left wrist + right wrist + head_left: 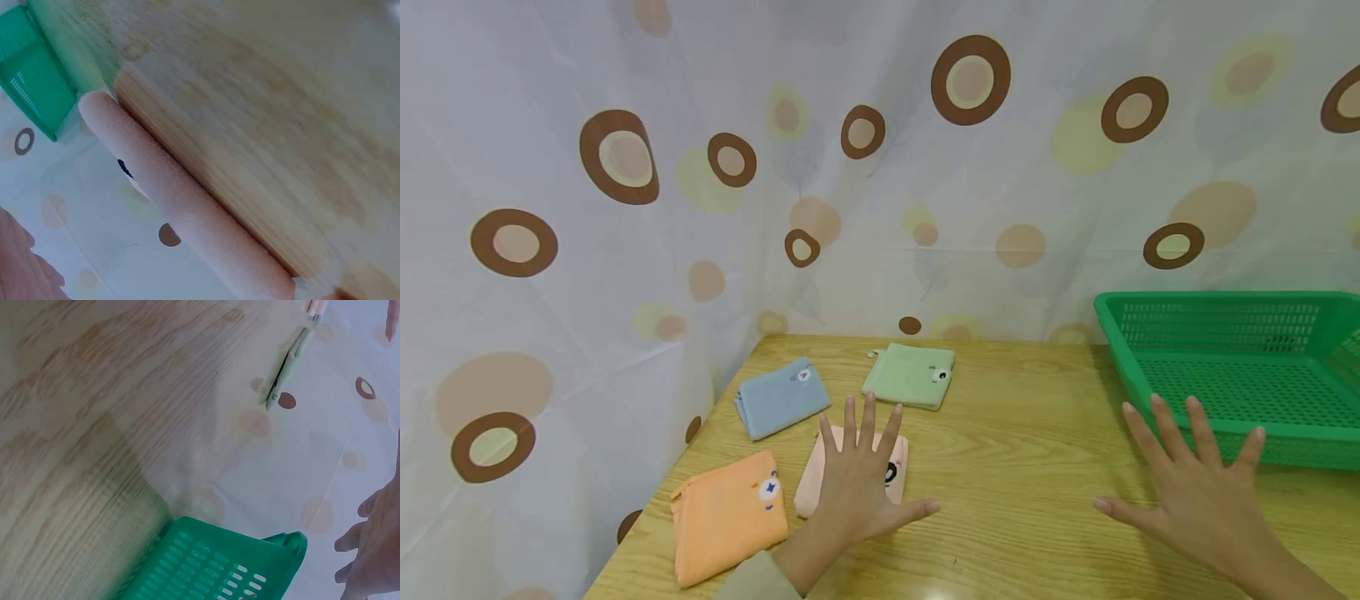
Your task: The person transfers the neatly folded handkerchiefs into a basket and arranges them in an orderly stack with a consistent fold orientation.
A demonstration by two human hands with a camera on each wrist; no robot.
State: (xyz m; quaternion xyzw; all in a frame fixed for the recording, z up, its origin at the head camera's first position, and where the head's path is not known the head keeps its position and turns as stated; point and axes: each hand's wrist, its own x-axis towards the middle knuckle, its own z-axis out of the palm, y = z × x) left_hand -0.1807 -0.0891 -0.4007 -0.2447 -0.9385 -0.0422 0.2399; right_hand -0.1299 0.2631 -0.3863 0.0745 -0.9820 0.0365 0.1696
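Observation:
Fingers spread wide, my left hand [856, 487] appears over a folded pink towel [808, 487], hiding much of it in the head view. An orange folded towel [726, 521] lies to its left, with a small face patch near one corner. Farther back are a blue folded towel [782, 400] and a green folded towel [906, 375] with a little loop. At the right, my right hand [1206, 496] is spread too, holding nothing, and overlaps the near edge of a green plastic basket [1232, 433]. The left wrist view shows the pink towel [169, 181] edge-on.
All of this is on a wood-grain table [1015, 467]. Behind it and along the left side hangs a pale curtain [880, 192] with brown rings and beige dots. The basket has a perforated floor and sides.

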